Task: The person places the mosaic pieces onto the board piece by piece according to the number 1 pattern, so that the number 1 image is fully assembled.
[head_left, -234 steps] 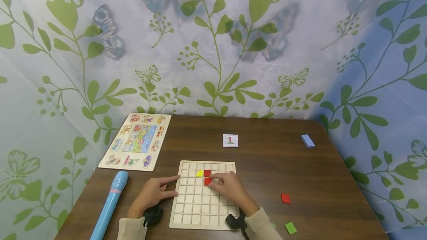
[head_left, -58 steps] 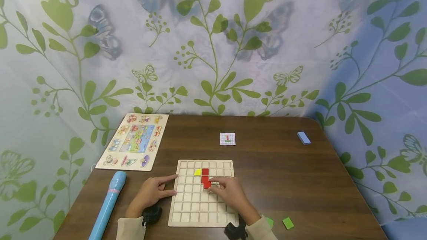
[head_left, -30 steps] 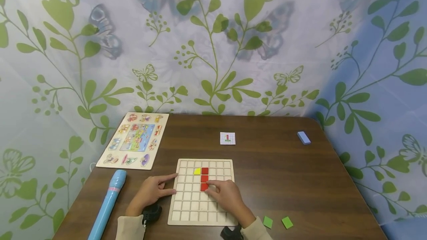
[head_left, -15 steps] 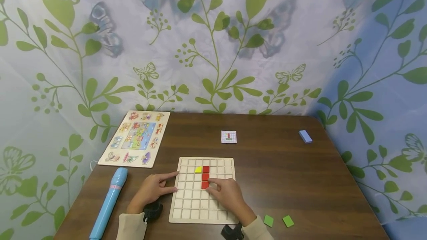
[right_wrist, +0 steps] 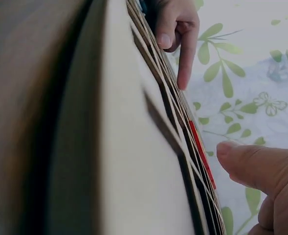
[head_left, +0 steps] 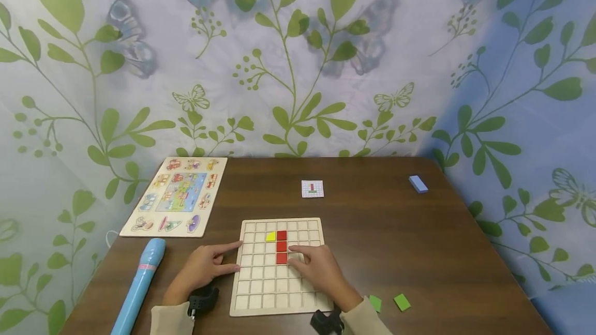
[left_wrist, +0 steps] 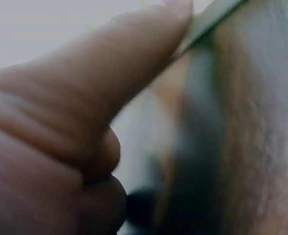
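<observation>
On the wooden grid board [head_left: 282, 286] in the head view, red square tiles [head_left: 281, 246] fill three cells in a column. A yellow tile [head_left: 271, 237] lies left of the topmost one. My left hand [head_left: 201, 268] touches the board's left edge with index finger and thumb spread apart; its other fingers are folded. My right hand [head_left: 321, 269] is over the board just right of the lower red tiles, thumb and index finger parted with nothing between them. In the right wrist view its thumb [right_wrist: 251, 166] shows apart from the red tiles [right_wrist: 202, 152].
Two green tiles [head_left: 402, 302] lie on the table right of the board, one partly behind the right sleeve. Behind the board is a small pattern card [head_left: 312, 188]. A blue block [head_left: 418, 184] sits back right. A picture puzzle [head_left: 139, 211] and blue microphone [head_left: 139, 283] lie left.
The loose red tile from the table's right side now lies in the column's third cell, straightened from askew. My right fingers have let go and drawn slightly right. The left hand stays at the edge.
</observation>
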